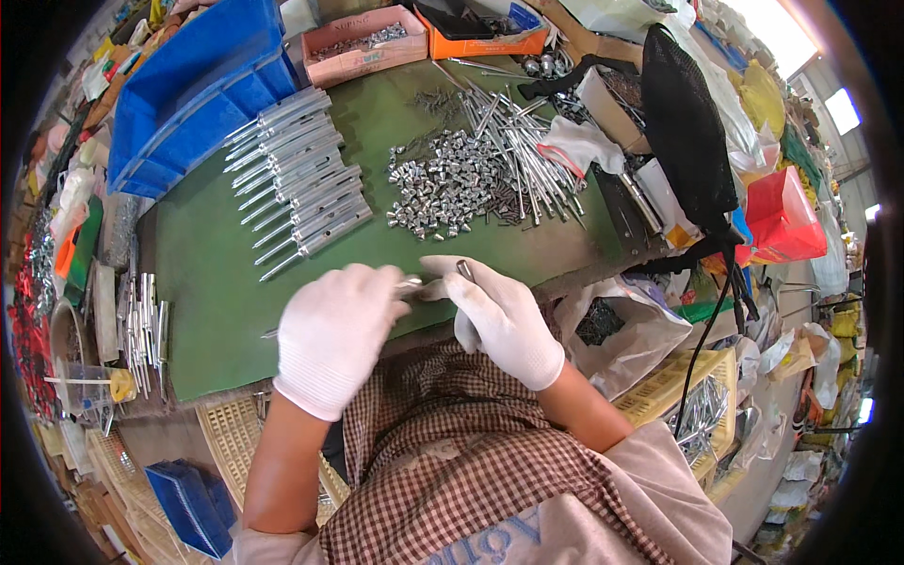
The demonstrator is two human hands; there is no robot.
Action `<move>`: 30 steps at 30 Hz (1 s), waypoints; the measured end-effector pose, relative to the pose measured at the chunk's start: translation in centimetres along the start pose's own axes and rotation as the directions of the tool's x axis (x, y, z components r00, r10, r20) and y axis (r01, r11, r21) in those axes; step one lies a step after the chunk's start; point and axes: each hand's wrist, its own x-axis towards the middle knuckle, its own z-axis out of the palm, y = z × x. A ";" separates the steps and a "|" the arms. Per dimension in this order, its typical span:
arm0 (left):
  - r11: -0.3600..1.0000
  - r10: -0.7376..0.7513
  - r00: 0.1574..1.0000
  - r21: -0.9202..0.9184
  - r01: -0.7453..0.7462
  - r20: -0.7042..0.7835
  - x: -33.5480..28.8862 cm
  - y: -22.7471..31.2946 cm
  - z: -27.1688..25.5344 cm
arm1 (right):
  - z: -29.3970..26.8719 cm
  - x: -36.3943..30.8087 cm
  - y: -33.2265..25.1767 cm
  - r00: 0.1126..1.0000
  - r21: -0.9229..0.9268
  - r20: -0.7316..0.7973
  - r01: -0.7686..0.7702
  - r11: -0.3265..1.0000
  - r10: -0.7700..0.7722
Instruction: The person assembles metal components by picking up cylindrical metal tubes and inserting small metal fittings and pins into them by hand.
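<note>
Both my hands wear white knit gloves and meet above the near edge of the green work mat (198,311). My left hand (341,325) is closed around a shiny metal tube (410,283). A thin rod tip shows on that hand's other side, and the rest is hidden by the glove. My right hand (504,315) is closed on a short metal cylinder (464,270), whose end sticks up between thumb and fingers. Beyond my hands lies a row of metal tubes with thin rods (315,202). A pile of small silvery caps (443,184) sits right of them.
Long thin metal rods (532,169) lie beside the caps. A blue bin (198,104), a pink box (363,47) and an orange box (490,42) stand along the far side. A black mesh fabric (687,122) hangs at right. Yellow crates (697,377) stand below the mat.
</note>
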 end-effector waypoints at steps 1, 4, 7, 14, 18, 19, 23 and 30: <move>1.000 0.028 1.000 -0.014 -0.028 0.003 0.3 1.0 -0.5 | -0.3 0.0 -0.1 1.000 -0.002 -0.001 -0.001 1.000 0.001; 0.991 0.056 0.997 -0.119 -0.061 -0.044 -0.3 0.8 -0.5 | -0.8 0.1 0.0 0.997 0.005 0.055 -0.062 0.998 0.061; 0.976 0.034 0.997 -0.213 -0.049 -0.071 -1.0 0.4 -0.1 | -1.1 0.2 0.5 0.996 -0.052 0.031 0.080 0.995 -0.079; 0.964 -0.005 0.996 -0.267 -0.018 -0.084 -1.3 0.3 0.7 | -1.6 0.4 0.9 0.987 -0.376 0.013 0.153 0.914 -0.160; 0.962 -0.026 0.995 -0.274 0.000 -0.093 -1.2 0.5 1.0 | -1.7 0.6 1.4 0.978 -0.332 0.003 0.199 0.922 -0.210; 0.961 -0.025 0.995 -0.276 -0.002 -0.094 -1.1 0.5 1.1 | -1.7 0.6 1.4 0.978 -0.335 0.002 0.198 0.921 -0.210; 0.957 -0.062 0.993 -0.288 0.030 -0.101 -1.0 0.8 1.5 | -1.8 0.6 0.7 0.980 -0.351 0.010 0.188 0.917 -0.197; 0.989 -0.123 0.992 -0.086 0.121 -0.015 -1.2 2.7 1.7 | -4.3 5.4 0.0 0.822 -0.806 -0.051 0.301 0.510 -0.566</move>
